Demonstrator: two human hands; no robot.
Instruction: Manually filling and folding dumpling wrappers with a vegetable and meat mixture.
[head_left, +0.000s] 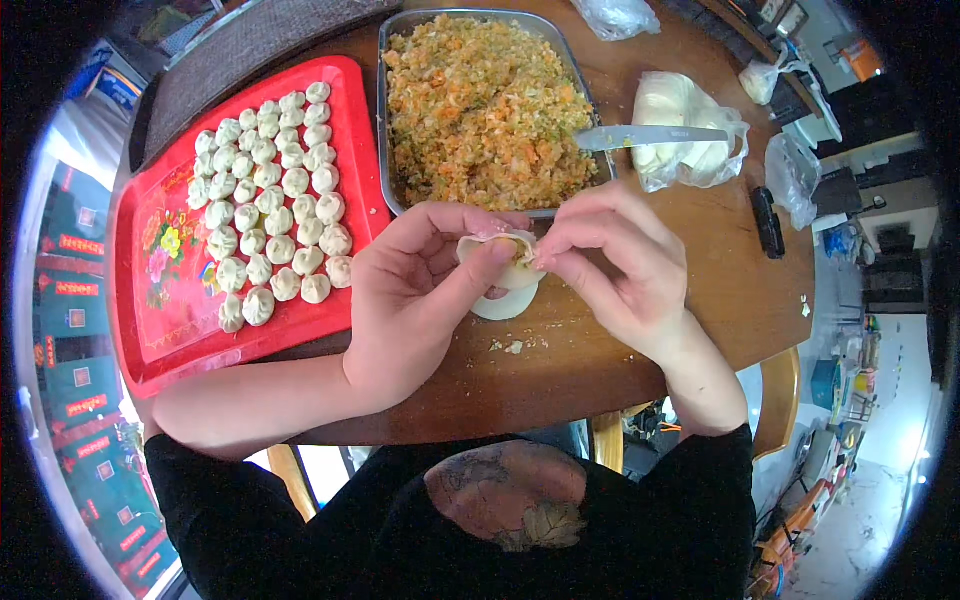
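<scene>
My left hand (420, 300) holds a round dough wrapper (525, 278) with filling in it, its thumb over the filling. The fingertips of my right hand (622, 262) pinch the wrapper's right edge, which looks gathered there. Below them another white round wrapper (510, 304) shows near the table. Just beyond my hands is a metal tray (384, 150) heaped with chopped filling (487, 112) with orange bits. A flat metal spatula (645, 136) lies across its right rim. To the left, a red plastic tray (169, 352) carries rows of pleated dumplings (279, 221).
Plastic bags with stacked pale wrappers (675, 127) lie right of the filling. Farther right are a black object (766, 223) and a crumpled clear bag (793, 176). Dough crumbs (514, 346) dot the wooden table (585, 382) near me. A wooden chair (778, 401) stands at the right edge.
</scene>
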